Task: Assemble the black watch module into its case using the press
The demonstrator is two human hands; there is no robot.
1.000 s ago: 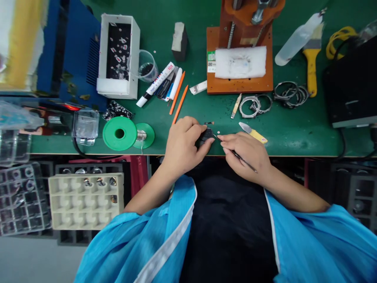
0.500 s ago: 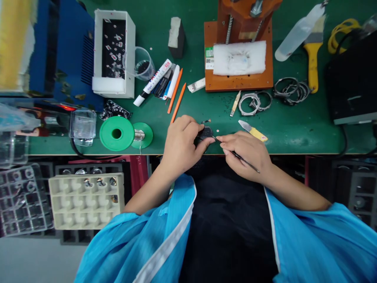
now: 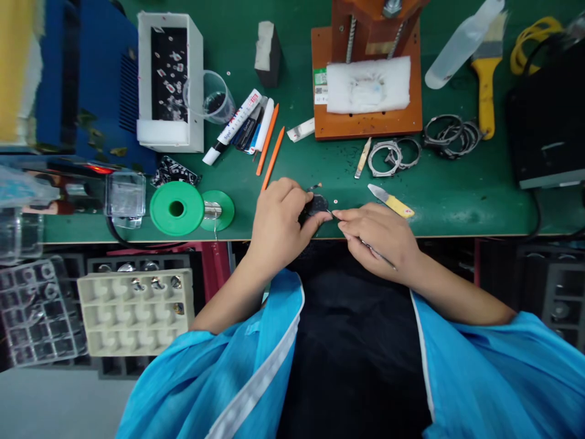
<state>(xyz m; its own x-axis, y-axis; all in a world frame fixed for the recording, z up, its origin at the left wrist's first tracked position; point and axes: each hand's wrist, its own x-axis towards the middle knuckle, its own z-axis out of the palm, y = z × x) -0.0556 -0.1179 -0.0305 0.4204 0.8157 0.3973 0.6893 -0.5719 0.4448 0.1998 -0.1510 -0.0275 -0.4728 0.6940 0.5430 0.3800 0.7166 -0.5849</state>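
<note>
Near the front edge of the green bench, my left hand [image 3: 284,221] pinches a small dark round part [image 3: 317,204], its thumb below and fingers above; too little shows to name its kind. My right hand [image 3: 378,239] grips a thin metal pick [image 3: 377,251] like a pen, with the tip touching the dark part's right side. The pick's rear end sticks out under the palm. Just behind the dark part lies a tiny coppery piece with a dark tail [image 3: 316,185]. A yellow-handled blade [image 3: 391,200] lies behind my right hand.
A brown press [image 3: 368,128] with a white foam block stands at the back, metal rings [image 3: 385,158] beside it. Left are a solder spool [image 3: 177,208], markers [image 3: 233,126] and a white box [image 3: 195,85]. A beige tray [image 3: 136,312] sits below the bench edge.
The whole view has shifted slightly. The pick in my right hand has tilted a little, and its rear end shows less. Both hands keep their hold.
</note>
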